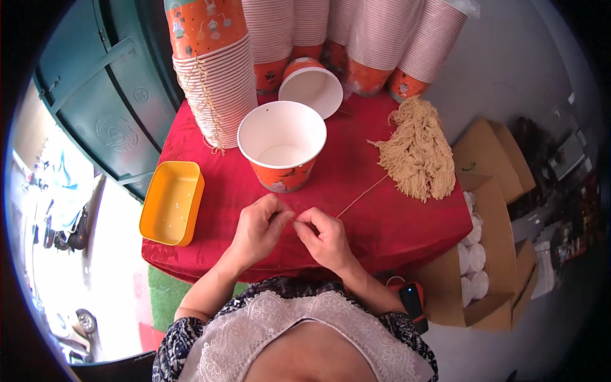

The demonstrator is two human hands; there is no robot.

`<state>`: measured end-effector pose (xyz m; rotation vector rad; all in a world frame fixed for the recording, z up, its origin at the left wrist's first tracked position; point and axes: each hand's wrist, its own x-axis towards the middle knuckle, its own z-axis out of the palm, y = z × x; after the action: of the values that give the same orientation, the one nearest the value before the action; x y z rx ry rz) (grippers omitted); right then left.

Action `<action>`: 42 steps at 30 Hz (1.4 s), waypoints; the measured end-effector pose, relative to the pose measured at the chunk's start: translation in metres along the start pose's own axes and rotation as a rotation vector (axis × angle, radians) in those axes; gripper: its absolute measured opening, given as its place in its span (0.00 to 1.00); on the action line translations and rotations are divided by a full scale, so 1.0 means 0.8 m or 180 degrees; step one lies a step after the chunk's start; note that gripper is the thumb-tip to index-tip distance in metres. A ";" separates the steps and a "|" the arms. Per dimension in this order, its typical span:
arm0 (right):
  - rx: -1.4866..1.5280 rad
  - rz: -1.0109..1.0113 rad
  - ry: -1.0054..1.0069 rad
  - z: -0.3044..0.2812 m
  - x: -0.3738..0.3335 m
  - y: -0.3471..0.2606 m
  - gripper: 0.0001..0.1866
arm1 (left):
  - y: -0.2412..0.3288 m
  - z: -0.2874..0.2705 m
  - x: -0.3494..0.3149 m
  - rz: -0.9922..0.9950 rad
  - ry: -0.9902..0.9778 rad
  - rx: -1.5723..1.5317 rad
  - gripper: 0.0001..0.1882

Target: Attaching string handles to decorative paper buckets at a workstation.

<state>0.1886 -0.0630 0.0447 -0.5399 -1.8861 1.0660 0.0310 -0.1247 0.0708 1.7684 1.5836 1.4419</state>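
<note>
My left hand [259, 229] and my right hand [324, 238] meet fingertip to fingertip above the front of the red-covered table. Both are closed in a pinch. A thin beige string [363, 195] runs from a loose bundle of string [418, 153] into my right hand. What the left fingertips pinch is too small to make out. Just beyond my hands stands an upright paper bucket [283, 176], orange outside and white inside, with a small dark hole near its far rim. Another paper bucket [315, 89] lies tipped behind it, its mouth toward me.
Nested bucket stacks [219, 89] line the table's back, strings hanging down the left one. A yellow plastic tray [170, 204] with small bits in it sits at the left edge. Right of the red tablecloth [394, 235], an open cardboard box [493, 254] holds white rolls.
</note>
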 end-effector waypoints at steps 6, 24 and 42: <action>-0.0174 -0.0001 0.0239 -0.005 0.010 -0.011 0.05 | -0.007 -0.008 0.003 -0.0210 0.0323 -0.0121 0.05; -0.0352 0.0196 0.0936 -0.003 0.059 0.010 0.11 | -0.005 -0.029 -0.007 -0.0394 0.0358 -0.0034 0.06; -0.0592 0.0075 0.0792 -0.002 0.064 0.007 0.09 | 0.011 -0.030 0.010 -0.0146 0.0283 0.0073 0.06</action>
<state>0.1630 -0.0232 0.0647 -0.7669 -1.7699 0.8013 0.0141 -0.1286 0.0915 1.6905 1.6802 1.5057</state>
